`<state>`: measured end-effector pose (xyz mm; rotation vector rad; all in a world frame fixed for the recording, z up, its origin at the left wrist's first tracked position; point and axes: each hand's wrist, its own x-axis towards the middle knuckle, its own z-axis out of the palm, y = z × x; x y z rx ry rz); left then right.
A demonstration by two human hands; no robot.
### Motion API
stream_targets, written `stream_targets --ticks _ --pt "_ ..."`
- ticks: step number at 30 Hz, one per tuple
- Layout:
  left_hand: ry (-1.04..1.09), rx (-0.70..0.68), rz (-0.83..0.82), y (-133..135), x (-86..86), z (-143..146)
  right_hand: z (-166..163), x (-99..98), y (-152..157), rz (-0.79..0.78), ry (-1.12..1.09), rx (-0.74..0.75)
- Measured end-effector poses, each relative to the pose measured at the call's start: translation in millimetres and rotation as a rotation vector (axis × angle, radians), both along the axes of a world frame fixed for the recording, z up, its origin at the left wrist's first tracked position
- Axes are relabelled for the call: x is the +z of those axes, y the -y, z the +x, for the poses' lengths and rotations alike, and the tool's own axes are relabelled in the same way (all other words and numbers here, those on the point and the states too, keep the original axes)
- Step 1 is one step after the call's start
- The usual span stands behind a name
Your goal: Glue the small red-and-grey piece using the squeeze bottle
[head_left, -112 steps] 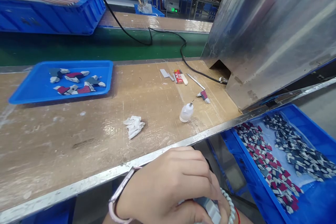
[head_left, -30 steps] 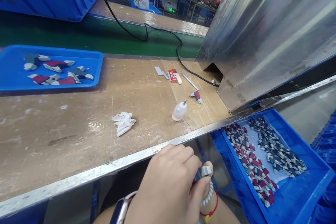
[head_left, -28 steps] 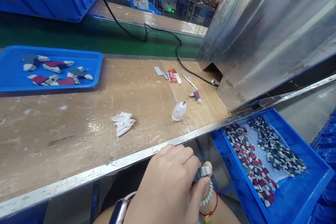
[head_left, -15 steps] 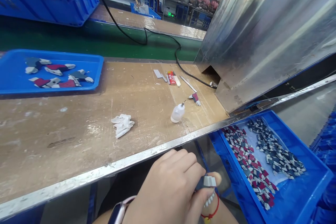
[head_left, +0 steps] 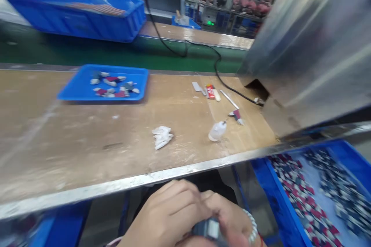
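Both my hands are together below the table's front edge, at the bottom of the view. My left hand [head_left: 165, 216] and my right hand [head_left: 232, 220] grip one small dark grey and white plastic part [head_left: 206, 229] between them. The frame is blurred, so the part's shape is unclear. My right wrist wears a white bead bracelet. On the wooden table [head_left: 87, 142] above lie a small white squeeze bottle [head_left: 216, 131], a crumpled white cloth [head_left: 161, 136] and one loose red and grey part [head_left: 237, 115].
A blue tray [head_left: 75, 88] with several coloured parts sits at the back left. A blue bin [head_left: 269, 185] full of small parts stands low at the right. A slanted metal housing [head_left: 313, 46] fills the right. A black cable, a green belt and a blue crate [head_left: 75, 19] lie behind.
The view has swung left and blurred. My hands have sunk lower in the frame, and my right hand now shows more fully around the small part.
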<state>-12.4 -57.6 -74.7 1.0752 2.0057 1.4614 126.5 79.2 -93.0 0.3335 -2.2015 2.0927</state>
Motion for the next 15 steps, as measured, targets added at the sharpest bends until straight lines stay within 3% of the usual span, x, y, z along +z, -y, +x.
stream_targets --ticks 2,5,6,10,13,15 --pt "0.201 0.377 -0.048 56 -30.3 -20 -3 1.0 6 -0.206 -0.021 0.057" --pt "0.572 1.129 -0.025 150 -57.4 -30 -1 2.7 7 -0.228 0.112 0.11" --pt "0.592 1.254 -0.026 177 -61.7 -28 0 1.5 5 -0.219 0.15 0.114" --pt "0.64 1.547 -0.023 243 -68.7 -17 0 -9.8 -4 -0.188 0.259 0.17" --pt "0.732 1.615 -0.015 258 -66.6 -14 -3 -12.9 -7 -0.145 0.256 0.158" --pt "0.752 1.587 0.007 253 -61.2 -16 -4 -9.5 -7 -0.121 0.218 0.118"
